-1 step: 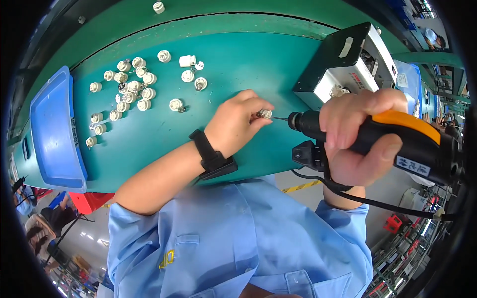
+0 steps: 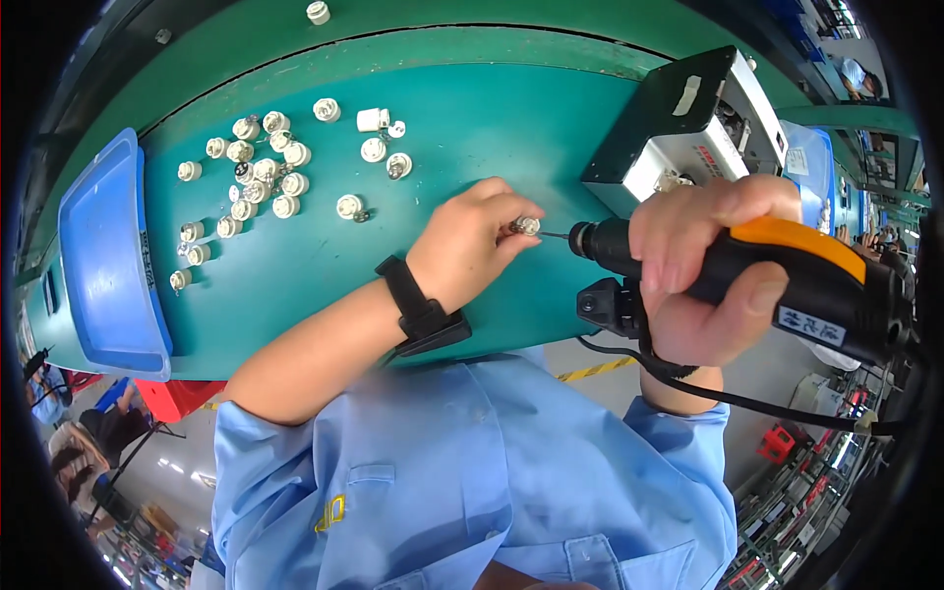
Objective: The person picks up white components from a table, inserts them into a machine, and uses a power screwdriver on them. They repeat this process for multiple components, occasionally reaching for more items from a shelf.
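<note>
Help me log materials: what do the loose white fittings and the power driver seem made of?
White fittings: ceramic or hard plastic, can't tell; smooth, off-white, with silvery, likely metal, parts. Power driver: probably plastic, given its matt black, apparently moulded housing and orange inset.

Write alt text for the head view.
A person's left hand holds a small pale fitting while their right hand points a black-and-orange power driver at it. Similar white pieces lie scattered on the green tabletop, near a blue tray.
</note>
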{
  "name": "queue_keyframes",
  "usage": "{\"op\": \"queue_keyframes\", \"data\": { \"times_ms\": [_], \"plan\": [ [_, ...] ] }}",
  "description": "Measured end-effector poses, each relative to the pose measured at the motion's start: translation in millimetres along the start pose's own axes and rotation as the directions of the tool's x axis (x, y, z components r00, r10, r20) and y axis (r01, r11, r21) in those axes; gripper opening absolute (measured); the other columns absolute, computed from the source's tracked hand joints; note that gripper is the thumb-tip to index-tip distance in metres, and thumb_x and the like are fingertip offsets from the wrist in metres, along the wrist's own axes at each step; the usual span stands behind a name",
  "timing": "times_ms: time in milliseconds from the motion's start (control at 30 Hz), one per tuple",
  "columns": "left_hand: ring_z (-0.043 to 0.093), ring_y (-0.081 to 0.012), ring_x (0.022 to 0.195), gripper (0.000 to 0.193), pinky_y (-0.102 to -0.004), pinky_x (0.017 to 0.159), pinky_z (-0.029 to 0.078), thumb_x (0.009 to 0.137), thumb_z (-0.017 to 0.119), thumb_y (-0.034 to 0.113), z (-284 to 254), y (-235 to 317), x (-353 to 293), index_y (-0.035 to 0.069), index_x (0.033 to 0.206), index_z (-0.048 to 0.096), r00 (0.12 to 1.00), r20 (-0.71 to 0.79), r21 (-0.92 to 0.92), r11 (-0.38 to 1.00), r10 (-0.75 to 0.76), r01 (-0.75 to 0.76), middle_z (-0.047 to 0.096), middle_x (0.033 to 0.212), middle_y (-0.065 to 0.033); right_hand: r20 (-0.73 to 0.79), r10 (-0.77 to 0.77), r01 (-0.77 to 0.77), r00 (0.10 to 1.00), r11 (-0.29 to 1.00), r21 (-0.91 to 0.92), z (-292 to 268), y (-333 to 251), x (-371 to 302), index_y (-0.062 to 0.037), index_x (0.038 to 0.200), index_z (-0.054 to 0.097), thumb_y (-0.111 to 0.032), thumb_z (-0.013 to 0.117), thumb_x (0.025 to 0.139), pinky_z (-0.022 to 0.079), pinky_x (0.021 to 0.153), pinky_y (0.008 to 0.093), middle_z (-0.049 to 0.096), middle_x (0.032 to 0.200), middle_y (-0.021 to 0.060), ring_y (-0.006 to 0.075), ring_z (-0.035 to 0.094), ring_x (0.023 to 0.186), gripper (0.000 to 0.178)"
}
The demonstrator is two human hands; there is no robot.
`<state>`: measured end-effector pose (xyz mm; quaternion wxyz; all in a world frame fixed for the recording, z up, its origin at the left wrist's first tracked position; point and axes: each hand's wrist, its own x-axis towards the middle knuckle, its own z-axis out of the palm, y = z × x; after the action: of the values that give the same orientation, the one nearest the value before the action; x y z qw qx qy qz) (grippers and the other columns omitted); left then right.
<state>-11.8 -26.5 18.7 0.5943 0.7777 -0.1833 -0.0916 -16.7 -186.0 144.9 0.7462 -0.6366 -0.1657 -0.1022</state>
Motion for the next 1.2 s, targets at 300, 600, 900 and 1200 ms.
{"op": "queue_keyframes", "data": {
  "times_ms": [300, 600, 900, 1200],
  "plan": [
    [0.063, -0.0266, 0.071, 0.021, -0.0364, 0.063, 0.051, 0.076, 0.072, 0.001, -3, -1, 0, 0.004, 0.095, 0.064, 0.999, -0.006, 0.005, 0.999, 0.050, -0.050, 0.059, 0.085, -0.0105, 0.036, 0.011, -0.005, 0.999, 0.988, -0.155, 15, 1, 0, -0.0074, 0.100, 0.041, -0.053, 0.057, 0.090, 0.038, 0.048, 0.0263, 0.045, 0.056, -0.0018, 0.0108, 0.044, 0.044, 0.050],
    [0.061, -0.0217, 0.069, 0.024, -0.0318, 0.061, 0.050, 0.075, 0.073, 0.000, -2, -1, 0, 0.004, 0.098, 0.066, 0.998, -0.013, 0.036, 0.998, 0.060, -0.059, 0.058, 0.081, -0.0085, 0.176, -0.051, 0.064, 0.983, 0.996, -0.066, 6, 10, 4, -0.0074, 0.098, 0.041, -0.051, 0.062, 0.087, 0.038, 0.047, 0.0261, 0.048, 0.057, -0.0009, 0.0111, 0.046, 0.043, 0.050],
    [0.061, -0.0231, 0.068, 0.022, -0.0330, 0.061, 0.050, 0.075, 0.072, 0.000, 1, -3, -2, 0.004, 0.095, 0.065, 0.997, -0.039, 0.039, 0.997, 0.068, -0.067, 0.058, 0.082, -0.0091, 0.084, -0.009, 0.024, 0.996, 0.984, -0.177, 20, 5, 1, -0.0081, 0.096, 0.042, -0.050, 0.063, 0.087, 0.038, 0.047, 0.0261, 0.048, 0.056, -0.0006, 0.0112, 0.046, 0.044, 0.048],
    [0.062, -0.0269, 0.071, 0.020, -0.0361, 0.063, 0.051, 0.076, 0.071, 0.001, -4, -2, -1, 0.004, 0.094, 0.064, 0.998, -0.025, 0.041, 0.997, 0.061, -0.060, 0.058, 0.085, -0.0100, 0.212, -0.077, 0.097, 0.974, 0.992, -0.085, 19, 12, 2, -0.0076, 0.098, 0.043, -0.049, 0.062, 0.088, 0.037, 0.047, 0.0262, 0.047, 0.056, -0.0014, 0.0116, 0.047, 0.044, 0.047]
  ]
}}
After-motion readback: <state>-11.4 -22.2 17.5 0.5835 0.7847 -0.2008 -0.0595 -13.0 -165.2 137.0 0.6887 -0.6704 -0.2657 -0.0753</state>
